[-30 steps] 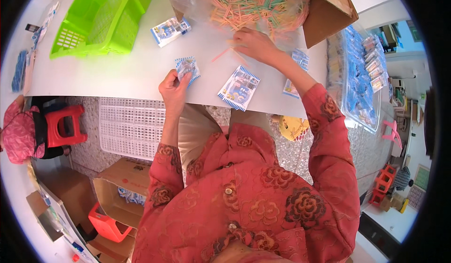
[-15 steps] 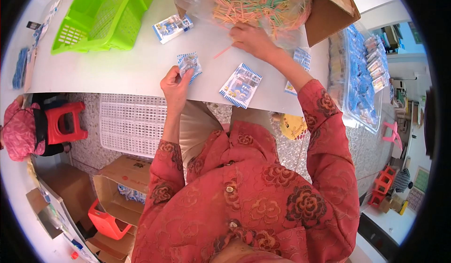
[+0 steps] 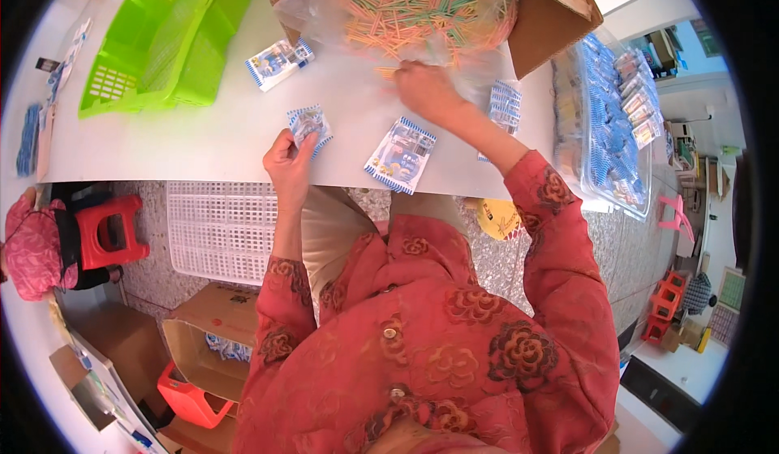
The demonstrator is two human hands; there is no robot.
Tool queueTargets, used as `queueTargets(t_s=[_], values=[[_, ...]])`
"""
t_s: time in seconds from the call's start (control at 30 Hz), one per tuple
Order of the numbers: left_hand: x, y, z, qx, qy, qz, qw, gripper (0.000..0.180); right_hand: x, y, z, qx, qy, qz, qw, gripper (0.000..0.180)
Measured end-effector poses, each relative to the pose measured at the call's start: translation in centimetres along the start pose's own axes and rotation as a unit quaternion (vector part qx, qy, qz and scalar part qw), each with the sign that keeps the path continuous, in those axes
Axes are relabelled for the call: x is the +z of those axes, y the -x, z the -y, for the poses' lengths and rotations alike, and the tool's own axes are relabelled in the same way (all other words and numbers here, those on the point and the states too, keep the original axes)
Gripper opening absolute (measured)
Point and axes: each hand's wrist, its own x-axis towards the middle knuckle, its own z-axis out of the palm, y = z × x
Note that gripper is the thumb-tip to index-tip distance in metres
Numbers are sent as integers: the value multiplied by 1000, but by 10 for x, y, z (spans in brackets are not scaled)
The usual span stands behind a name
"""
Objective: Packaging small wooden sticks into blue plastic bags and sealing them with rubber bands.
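In my left hand (image 3: 286,162) is a small blue-and-white packet (image 3: 310,126), pinched between thumb and fingers just above the table's near edge. My right hand (image 3: 426,90) is closed at the near side of a clear plastic bag (image 3: 312,0) full of thin pink, yellow and green sticks (image 3: 406,9). A few sticks show at its fingertips, blurred by motion. Between my hands lies a larger blue-and-white packet (image 3: 402,155), flat on the table. A similar packet (image 3: 276,64) lies farther left, and striped packets (image 3: 504,107) lie beside my right wrist.
A cardboard box (image 3: 560,24) stands around the bag. At the far left is a green plastic basket (image 3: 174,56); at the right, a clear bin (image 3: 604,121) piled with blue packets. Below the table's edge stands a white crate (image 3: 219,231). Another person (image 3: 36,247) is at the left.
My right hand has shifted slightly; the pink stick that stuck out below it no longer shows there. My left hand still holds the packet. The whole view has shifted a little.
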Motion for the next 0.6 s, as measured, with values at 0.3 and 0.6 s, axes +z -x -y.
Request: queueTargets(t_s=[0.3, 0.6], values=[[1, 1, -3, -3, 1, 7, 1000, 5, -5, -20, -23, -70, -58, -4, 996, 19], [-3, 1, -1, -10, -7, 19, 1000, 13, -12, -46, 7, -68, 39, 119, 990, 11]])
